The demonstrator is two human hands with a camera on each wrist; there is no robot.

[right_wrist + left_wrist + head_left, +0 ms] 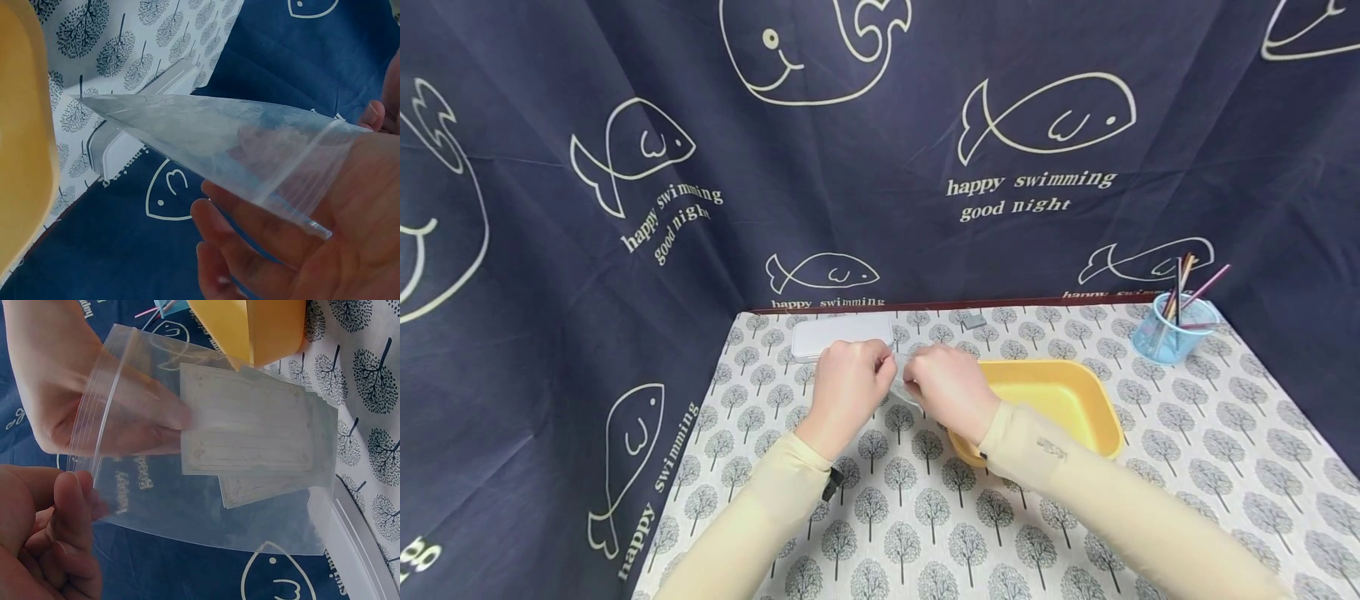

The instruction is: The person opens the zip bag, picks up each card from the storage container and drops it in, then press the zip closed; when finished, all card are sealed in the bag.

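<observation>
Both hands hold up a clear zip bag (262, 515) above the table. Inside it lie several pale, bordered paper cards (247, 422), stacked unevenly. My left hand (853, 379) pinches a corner of the bag beside its ridged zip strip, thumb against finger in the left wrist view. My right hand (951, 385) is curled at the opposite side of the bag's mouth. Part of it shows through the plastic near the cards' edge; the other fingers (219, 228) lie curled below the bag. Whether its fingertips touch the cards cannot be told.
A yellow tray (1108, 417) stands under the right forearm. Behind the left hand lies a flat white case (842, 332). A small grey object (973, 322) lies at the table's back edge. A blue mesh cup (1165, 342) with pencils stands at the back right.
</observation>
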